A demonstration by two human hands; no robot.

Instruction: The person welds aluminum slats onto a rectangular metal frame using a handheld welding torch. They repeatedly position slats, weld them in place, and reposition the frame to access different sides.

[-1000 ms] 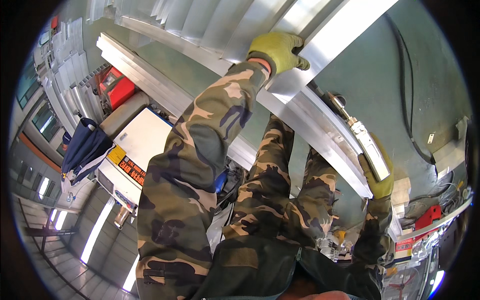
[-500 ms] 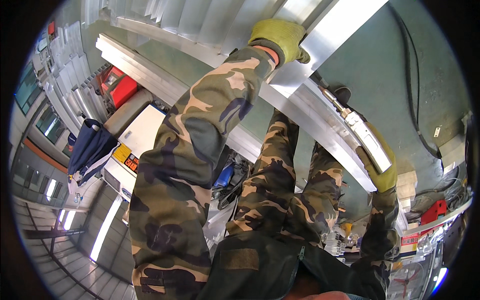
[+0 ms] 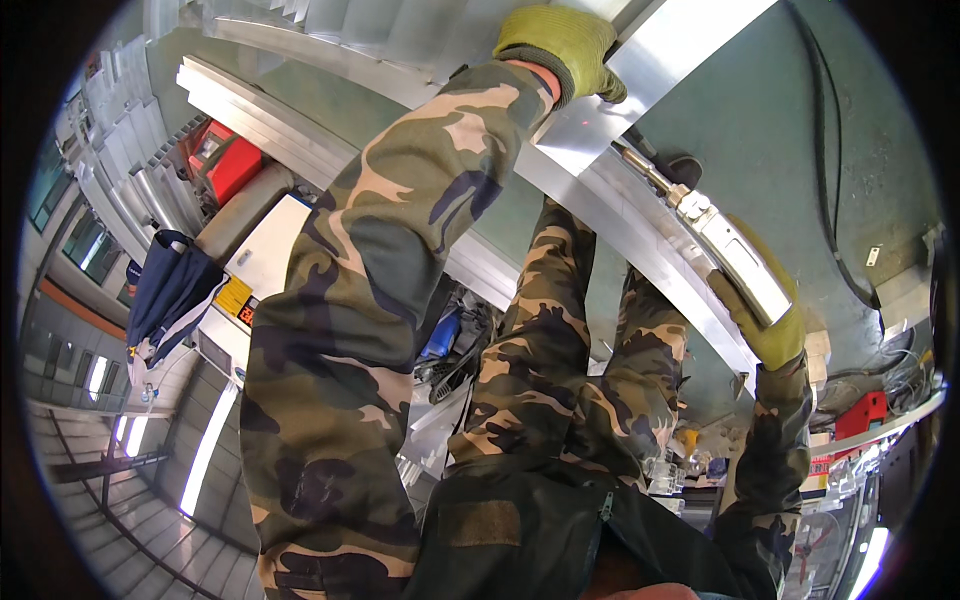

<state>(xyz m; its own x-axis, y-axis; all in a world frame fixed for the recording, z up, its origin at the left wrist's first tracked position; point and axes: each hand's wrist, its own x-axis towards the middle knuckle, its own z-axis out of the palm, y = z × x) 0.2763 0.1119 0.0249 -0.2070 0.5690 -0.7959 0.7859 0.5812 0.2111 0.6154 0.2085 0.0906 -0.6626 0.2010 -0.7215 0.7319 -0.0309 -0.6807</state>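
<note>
Head view: the right hand (image 3: 778, 325), in a yellow-green glove, is wrapped round a silver, box-bodied metal torch (image 3: 738, 262) lying along its palm, nozzle toward the corner where a wide, flat silver metal bar (image 3: 690, 45) meets a long silver metal beam (image 3: 650, 235). The left hand (image 3: 560, 48), gloved alike, lies against the bar's left edge; its fingers are mostly hidden, so whether they clasp it cannot be told. The bar is cut off above.

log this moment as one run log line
left hand: on metal bar | right hand: holding tool | tool tip: near bar, pointing away from person | cable: on green floor
</note>
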